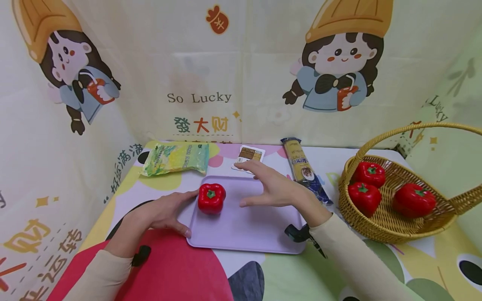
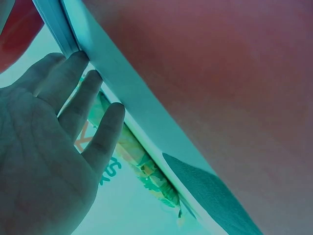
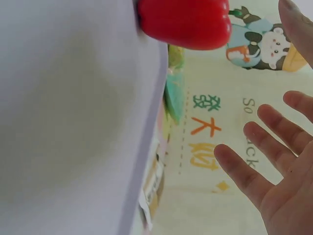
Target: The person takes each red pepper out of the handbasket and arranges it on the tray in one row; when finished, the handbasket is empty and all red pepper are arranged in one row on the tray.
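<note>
A red bell pepper [image 1: 211, 200] with a green stem stands on the left part of a lilac tray [image 1: 248, 232]. My left hand [image 1: 160, 213] is at the tray's left edge, thumb and fingers spread apart, with the fingertips at or very near the rim. In the left wrist view its fingers [image 2: 112, 125] look nearly straight and hold nothing. Over the right half of the tray hovers my right hand [image 1: 269, 186], its thumb and fingers parted. The right wrist view shows that hand apart from the pepper [image 3: 186, 22], with nothing in its grasp.
On the right stands a wicker basket [image 1: 361, 228] with a tall handle, holding three red bell peppers [image 1: 414, 200]. Behind the tray lie a green-yellow packet [image 1: 177, 158], a brown-and-white card-like pack [image 1: 250, 154] and a long blue-and-yellow pasta-like packet [image 1: 301, 163]. A printed curtain [image 1: 263, 75] hangs behind.
</note>
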